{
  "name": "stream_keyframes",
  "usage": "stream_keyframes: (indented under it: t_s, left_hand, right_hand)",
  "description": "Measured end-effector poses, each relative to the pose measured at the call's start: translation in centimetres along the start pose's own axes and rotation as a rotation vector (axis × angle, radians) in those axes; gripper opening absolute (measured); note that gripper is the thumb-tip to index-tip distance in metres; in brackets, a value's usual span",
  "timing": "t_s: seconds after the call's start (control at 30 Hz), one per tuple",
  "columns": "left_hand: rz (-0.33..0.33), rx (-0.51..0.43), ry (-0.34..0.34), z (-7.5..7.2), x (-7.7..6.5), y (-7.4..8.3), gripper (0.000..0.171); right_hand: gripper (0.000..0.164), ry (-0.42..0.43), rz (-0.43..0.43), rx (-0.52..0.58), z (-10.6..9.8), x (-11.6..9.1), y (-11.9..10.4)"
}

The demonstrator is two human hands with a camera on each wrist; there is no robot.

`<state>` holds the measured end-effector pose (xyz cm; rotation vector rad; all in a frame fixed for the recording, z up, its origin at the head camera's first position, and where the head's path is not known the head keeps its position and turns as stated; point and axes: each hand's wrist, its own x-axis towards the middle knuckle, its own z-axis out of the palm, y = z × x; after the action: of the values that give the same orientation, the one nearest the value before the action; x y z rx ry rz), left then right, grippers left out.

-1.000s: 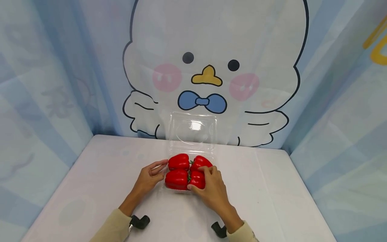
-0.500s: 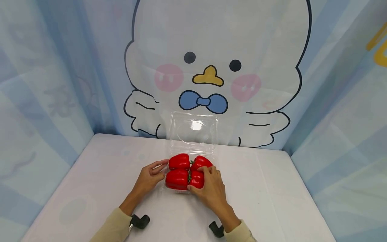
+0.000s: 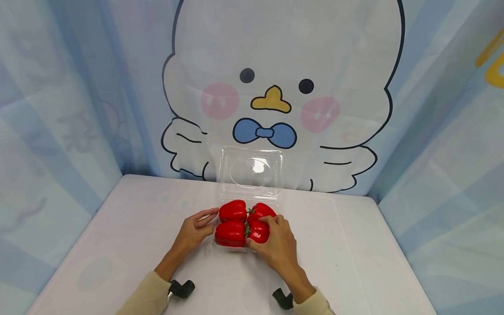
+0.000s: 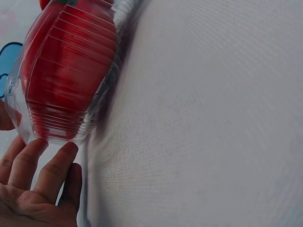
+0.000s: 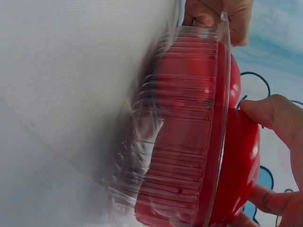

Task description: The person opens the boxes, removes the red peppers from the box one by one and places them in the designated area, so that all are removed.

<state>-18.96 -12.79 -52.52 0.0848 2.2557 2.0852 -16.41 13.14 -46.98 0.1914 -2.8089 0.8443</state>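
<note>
Several red bell peppers lie two by two in a clear plastic clamshell container (image 5: 213,142), green stems toward the middle. Its lid (image 3: 250,173) stands raised at the back. My right hand (image 3: 278,245) holds the front-right bell pepper (image 3: 259,232) from above, thumb at its near side and fingers at its far side. In the right wrist view that pepper (image 5: 244,156) bulges above the container rim. My left hand (image 3: 193,232) is at the container's left side; in the left wrist view its fingertips (image 4: 66,151) touch the ribbed end wall. Part of the back-right pepper (image 3: 261,211) is hidden by my right hand.
A white cloth-covered table (image 3: 334,253) lies under the container. Blue and white curtains (image 3: 71,109) hang at the back and sides, with a cartoon bird printed behind. Black camera mounts (image 3: 182,289) sit at both wrists.
My right hand has shifted slightly, and the front-right pepper has turned or moved a little toward the right, showing more of its surface. The left hand keeps its place.
</note>
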Motion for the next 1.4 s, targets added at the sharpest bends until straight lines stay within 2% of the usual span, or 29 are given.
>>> stream_keyframes:
  t_s: [0.63,0.93,1.4]
  left_hand:
    - [-0.014,-0.015,-0.009,0.0,0.1,-0.1,0.057]
    - [-0.014,-0.025,-0.008,0.0,0.1,0.1,0.057]
    - [-0.018,-0.03,-0.013,0.0,0.0,0.1,0.06]
  right_hand:
    - [0.063,0.044,0.004,0.044,-3.0,0.0,-0.2]
    - [0.063,0.1,-0.011,0.022,-4.8,1.0,0.3]
    - [0.071,0.131,0.052,-0.011,-7.1,3.2,2.6]
